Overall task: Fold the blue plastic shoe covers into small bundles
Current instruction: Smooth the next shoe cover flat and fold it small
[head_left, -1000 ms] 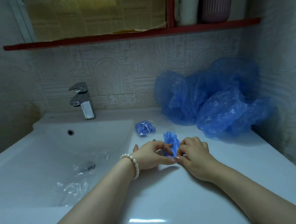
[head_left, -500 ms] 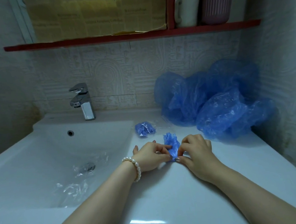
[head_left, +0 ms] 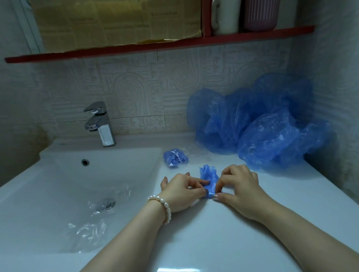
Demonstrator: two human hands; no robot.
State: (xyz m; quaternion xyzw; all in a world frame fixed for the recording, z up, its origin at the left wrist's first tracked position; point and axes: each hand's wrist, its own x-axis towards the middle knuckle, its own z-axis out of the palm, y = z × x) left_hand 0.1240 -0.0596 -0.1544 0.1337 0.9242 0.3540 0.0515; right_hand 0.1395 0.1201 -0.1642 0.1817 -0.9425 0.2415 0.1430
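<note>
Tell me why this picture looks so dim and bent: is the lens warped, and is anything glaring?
In the head view, light is dim and bluish; the red shelf bows, a wide-angle effect; one glare streak sits on the counter's front edge; the hands cast soft shadows; the blue pile of shoe covers looks slightly soft.

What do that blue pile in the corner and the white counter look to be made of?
The blue pile looks like thin, half-clear plastic film: it crinkles, puffs up and glints. The white counter seems glazed ceramic, or a similar moulded material; it is smooth and glossy, with a bright streak of reflected light near the front edge.
</note>
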